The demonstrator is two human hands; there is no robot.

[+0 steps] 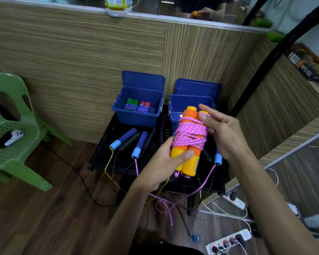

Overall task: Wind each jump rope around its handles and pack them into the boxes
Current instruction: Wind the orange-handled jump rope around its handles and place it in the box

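Power strips (228,242) and cables on the wood floor (44,208) nearest the camera. Left hand (166,162) has its grip curled round the lower ends of the orange handles (189,162), thumb across the front. Right hand (223,133) fingers mostly straight, thumb and fingertips touching the pink rope (190,134) wound round the handles; bundle held above the black bench (107,155). Loose blue-handled ropes (125,138) lie on the bench, cords trailing to the floor. Behind, two open blue boxes: left box (136,116) holds two wound ropes (136,106), right box (175,107) partly hidden by the bundle. Green chair (17,144) at left carries a white controller (14,138). Striped wood-grain wall (72,52) behind. No readable writing.
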